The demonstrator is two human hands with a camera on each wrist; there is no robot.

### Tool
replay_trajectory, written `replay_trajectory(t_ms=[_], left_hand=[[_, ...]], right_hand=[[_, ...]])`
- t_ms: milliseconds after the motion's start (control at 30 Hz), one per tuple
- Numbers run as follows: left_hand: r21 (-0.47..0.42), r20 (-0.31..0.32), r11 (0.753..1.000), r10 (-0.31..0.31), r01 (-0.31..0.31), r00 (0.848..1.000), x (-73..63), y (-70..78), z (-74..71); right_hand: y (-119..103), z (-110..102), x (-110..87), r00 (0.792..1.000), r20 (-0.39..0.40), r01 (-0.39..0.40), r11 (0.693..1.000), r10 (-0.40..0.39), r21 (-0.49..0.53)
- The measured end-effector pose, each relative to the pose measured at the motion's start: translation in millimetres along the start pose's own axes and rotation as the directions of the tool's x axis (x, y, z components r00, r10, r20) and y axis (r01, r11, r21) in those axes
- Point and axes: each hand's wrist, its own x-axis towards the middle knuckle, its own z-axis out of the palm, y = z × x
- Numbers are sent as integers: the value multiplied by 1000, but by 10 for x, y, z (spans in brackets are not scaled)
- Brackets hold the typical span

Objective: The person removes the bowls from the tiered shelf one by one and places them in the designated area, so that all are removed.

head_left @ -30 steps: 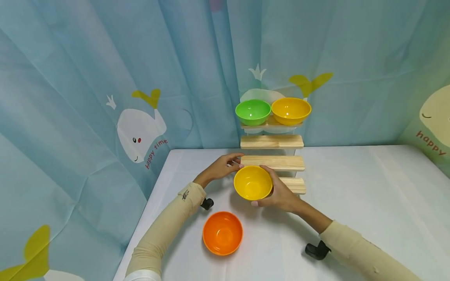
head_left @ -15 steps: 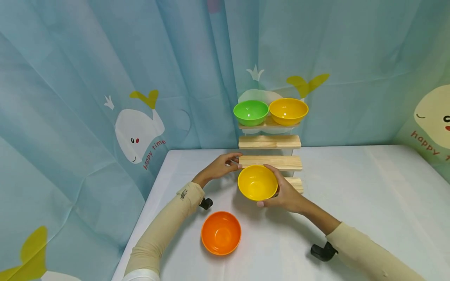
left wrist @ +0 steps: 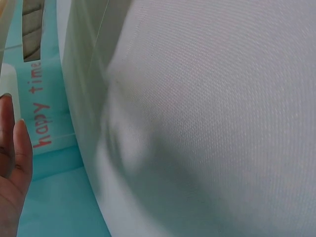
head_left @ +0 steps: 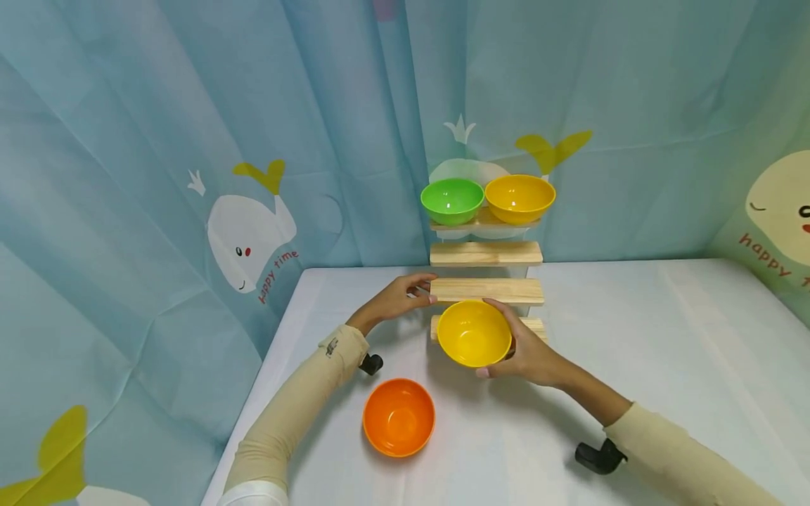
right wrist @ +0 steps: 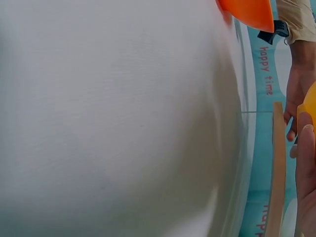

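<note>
My right hand point(head_left: 531, 357) grips a yellow bowl point(head_left: 473, 334) by its right side, thumb at the near rim, fingers going behind it. The bowl's mouth tips toward me, in front of the lowest step of a wooden step rack point(head_left: 487, 289). My left hand point(head_left: 394, 298) holds the rack's left end at the second step from the bottom, thumb at its front edge and fingers at its back. In the left wrist view only part of the left hand point(left wrist: 15, 168) shows. The right wrist view catches the yellow bowl point(right wrist: 310, 104) at its edge.
On the rack's top step stand a green bowl point(head_left: 452, 202) and another yellow bowl point(head_left: 520, 199), side by side. An orange bowl point(head_left: 399, 417) sits on the white table point(head_left: 658, 337) nearer to me. A blue printed curtain point(head_left: 354, 140) hangs behind.
My right hand has carried the yellow bowl a little to the right and slightly nearer, uncovering the lowest step's left end. The left hand stays at the rack.
</note>
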Motion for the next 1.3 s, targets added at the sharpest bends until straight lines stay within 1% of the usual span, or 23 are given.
replay_trajectory(t_ms=[100,200,367,533,833,967,1200,1300], left_hand=[[-1,4,1000,3,-3,1000,-2,21,-1],[-1,2,1000,0,0,1000,-6,39,-5],[-1,-5,1000,-7,7,1000,-11,56,-10],[2,-6,1000,-11,11,1000,-15,38,-14],[10,6,1000,16,-16,1000,3,9,-12],[6,10,1000,10,-10,1000,0,2,-6],[11,14,1000,4,-5,1000,-3,3,7],[6,14,1000,3,-3,1000,-4,12,12]], right_hand=[[-4,-19,-43,999,29,21,1000,-21,3],[-14,-30,-90,998,49,25,1000,-25,1],[-21,-31,-149,998,64,-1,1000,0,10],[-24,-21,-187,996,83,-21,1000,20,10],[-25,-10,-281,994,109,-27,1000,25,16],[-7,-7,-321,992,126,-19,999,14,41],[12,-6,-379,983,182,7,995,-25,102],[16,0,-404,980,197,5,993,-28,118]])
